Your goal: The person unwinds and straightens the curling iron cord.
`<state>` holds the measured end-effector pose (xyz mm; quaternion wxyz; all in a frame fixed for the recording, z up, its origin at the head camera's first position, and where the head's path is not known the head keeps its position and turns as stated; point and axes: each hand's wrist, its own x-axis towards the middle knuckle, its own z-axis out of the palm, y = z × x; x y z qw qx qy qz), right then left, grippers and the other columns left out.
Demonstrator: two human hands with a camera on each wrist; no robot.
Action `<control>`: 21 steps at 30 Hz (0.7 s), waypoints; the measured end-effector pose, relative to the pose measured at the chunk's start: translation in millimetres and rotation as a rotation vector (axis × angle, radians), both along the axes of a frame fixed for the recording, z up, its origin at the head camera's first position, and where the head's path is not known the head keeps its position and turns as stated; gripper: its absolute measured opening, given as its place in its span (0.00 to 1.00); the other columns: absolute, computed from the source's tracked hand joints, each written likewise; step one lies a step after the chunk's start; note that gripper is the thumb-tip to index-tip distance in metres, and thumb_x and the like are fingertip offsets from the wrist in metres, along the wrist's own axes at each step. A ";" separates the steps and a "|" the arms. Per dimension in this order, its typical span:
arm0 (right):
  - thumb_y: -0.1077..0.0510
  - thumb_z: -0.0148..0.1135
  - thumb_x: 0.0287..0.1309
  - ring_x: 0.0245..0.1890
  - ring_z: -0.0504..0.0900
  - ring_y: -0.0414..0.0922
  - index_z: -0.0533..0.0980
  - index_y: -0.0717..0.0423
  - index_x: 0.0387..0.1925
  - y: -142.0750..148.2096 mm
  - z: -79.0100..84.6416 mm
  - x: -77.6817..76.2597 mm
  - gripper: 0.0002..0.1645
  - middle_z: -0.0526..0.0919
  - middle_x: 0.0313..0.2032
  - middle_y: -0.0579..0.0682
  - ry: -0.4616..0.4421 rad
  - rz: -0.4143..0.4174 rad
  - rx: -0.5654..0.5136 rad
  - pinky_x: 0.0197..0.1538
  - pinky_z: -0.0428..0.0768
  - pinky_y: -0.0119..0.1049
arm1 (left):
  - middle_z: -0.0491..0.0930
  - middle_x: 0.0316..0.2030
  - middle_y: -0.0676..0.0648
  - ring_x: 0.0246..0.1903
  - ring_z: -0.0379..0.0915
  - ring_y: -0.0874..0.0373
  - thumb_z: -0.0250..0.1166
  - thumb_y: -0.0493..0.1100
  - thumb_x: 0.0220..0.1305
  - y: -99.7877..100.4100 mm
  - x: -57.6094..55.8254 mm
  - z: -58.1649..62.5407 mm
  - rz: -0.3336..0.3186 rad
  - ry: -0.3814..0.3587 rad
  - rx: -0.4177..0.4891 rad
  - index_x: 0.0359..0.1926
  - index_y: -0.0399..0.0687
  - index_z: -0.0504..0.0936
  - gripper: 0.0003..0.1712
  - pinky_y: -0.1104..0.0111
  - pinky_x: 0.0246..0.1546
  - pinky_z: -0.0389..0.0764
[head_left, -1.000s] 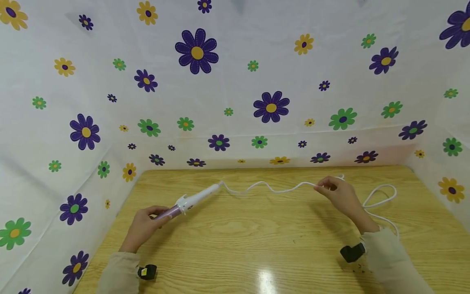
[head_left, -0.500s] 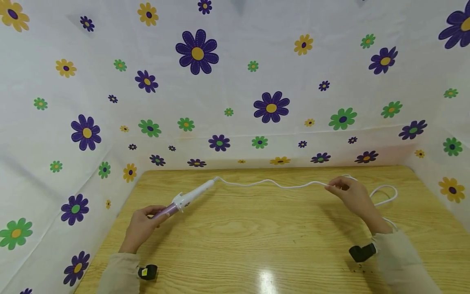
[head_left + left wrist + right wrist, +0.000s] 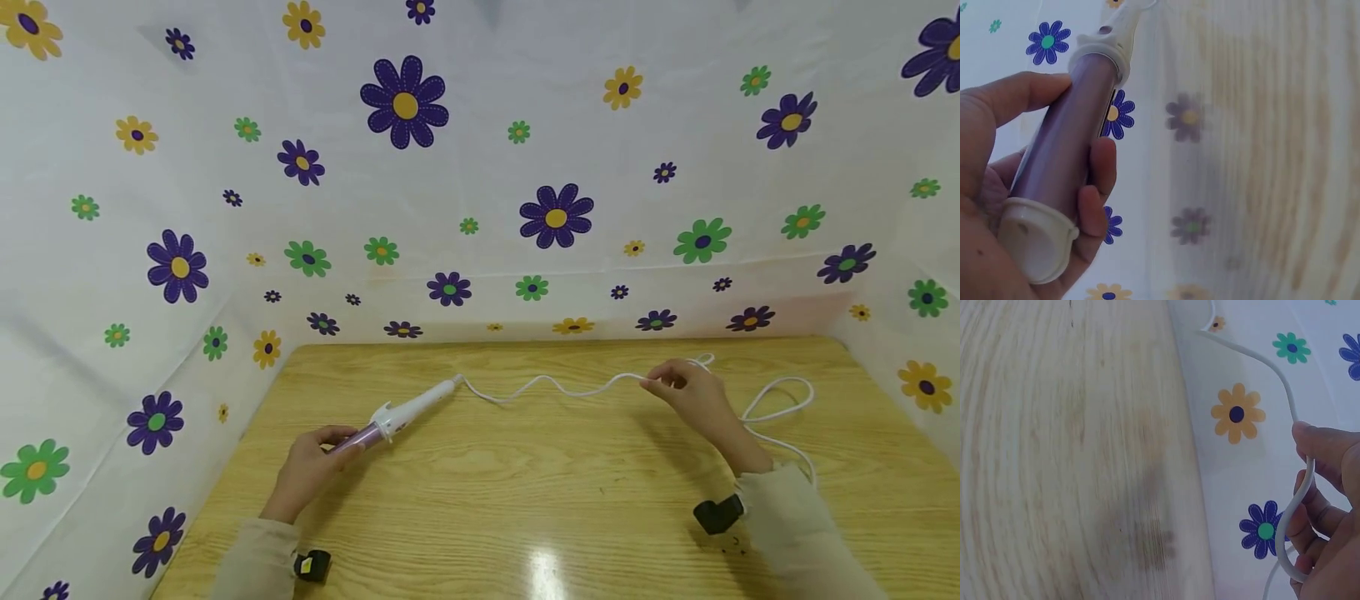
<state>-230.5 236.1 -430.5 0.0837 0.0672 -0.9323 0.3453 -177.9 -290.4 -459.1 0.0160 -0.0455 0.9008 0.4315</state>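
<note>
A curling iron (image 3: 416,408) with a white handle and a purple barrel slants above the left part of the table. My left hand (image 3: 311,467) grips it by the barrel, and the left wrist view shows the thumb and fingers wrapped around the purple barrel (image 3: 1063,134) near its white end cap (image 3: 1038,240). From the handle's tip a wavy white cord (image 3: 525,388) runs to the right. My right hand (image 3: 693,404) pinches this cord between thumb and fingers; in the right wrist view the cord (image 3: 1291,394) passes through the grip and curves below it.
More cord lies in a loop (image 3: 795,379) beside and behind my right hand on the wooden table (image 3: 487,500). White flower-printed cloth (image 3: 465,167) walls the table's back and both sides. Black cameras (image 3: 717,514) sit at the wrists.
My right hand shifted right, drawing the cord straighter, then came back left, and the cord is slacker again. The left hand with the curling iron has moved slightly right and nearer.
</note>
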 end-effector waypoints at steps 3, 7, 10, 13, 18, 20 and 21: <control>0.48 0.62 0.62 0.28 0.68 0.42 0.81 0.57 0.36 -6.7 -2.0 -1.4 0.15 0.76 0.28 0.51 -0.006 0.020 0.002 0.28 0.65 0.33 | 0.79 0.43 0.36 0.28 0.75 0.58 0.63 0.44 0.65 3.3 1.9 -1.4 -0.038 -0.017 0.004 0.54 0.34 0.77 0.21 0.70 0.27 0.77; 0.50 0.64 0.61 0.27 0.69 0.42 0.81 0.55 0.33 -14.8 -5.6 -2.1 0.11 0.76 0.26 0.49 0.016 0.025 0.049 0.36 0.61 0.44 | 0.79 0.42 0.38 0.28 0.75 0.58 0.61 0.43 0.67 11.2 10.7 1.1 -0.108 -0.066 -0.031 0.53 0.35 0.74 0.19 0.69 0.27 0.77; 0.51 0.64 0.60 0.26 0.70 0.42 0.80 0.53 0.32 -19.9 -9.1 -2.8 0.10 0.76 0.24 0.47 0.036 0.016 0.087 0.38 0.57 0.47 | 0.80 0.39 0.41 0.27 0.75 0.58 0.61 0.45 0.65 21.2 20.1 6.7 -0.175 -0.119 -0.086 0.52 0.38 0.72 0.20 0.67 0.25 0.76; 0.51 0.64 0.60 0.26 0.70 0.43 0.80 0.52 0.33 -24.6 -11.9 -3.5 0.09 0.76 0.24 0.47 0.025 0.014 0.085 0.39 0.57 0.47 | 0.79 0.36 0.44 0.26 0.75 0.59 0.62 0.48 0.64 32.8 28.6 10.7 -0.258 -0.156 -0.141 0.53 0.38 0.69 0.24 0.67 0.23 0.76; 0.52 0.64 0.60 0.29 0.71 0.44 0.79 0.52 0.33 -30.8 -19.0 -5.9 0.07 0.78 0.27 0.48 -0.012 0.039 0.067 0.43 0.58 0.58 | 0.81 0.30 0.47 0.20 0.75 0.61 0.64 0.51 0.62 51.7 38.9 11.7 -0.363 -0.151 -0.242 0.54 0.34 0.69 0.29 0.70 0.18 0.74; 0.53 0.64 0.60 0.29 0.71 0.45 0.79 0.52 0.33 -33.5 -21.8 -6.4 0.07 0.79 0.30 0.50 -0.013 0.051 0.071 0.46 0.57 0.66 | 0.80 0.26 0.49 0.18 0.74 0.62 0.65 0.50 0.60 59.7 42.3 10.7 -0.393 -0.141 -0.264 0.53 0.33 0.69 0.29 0.71 0.15 0.72; 0.53 0.64 0.60 0.30 0.71 0.45 0.79 0.52 0.33 -35.2 -22.8 -6.2 0.07 0.79 0.32 0.52 -0.012 0.055 0.071 0.48 0.55 0.70 | 0.80 0.25 0.50 0.17 0.73 0.63 0.65 0.50 0.60 63.9 44.4 10.3 -0.406 -0.135 -0.271 0.52 0.34 0.69 0.29 0.72 0.15 0.71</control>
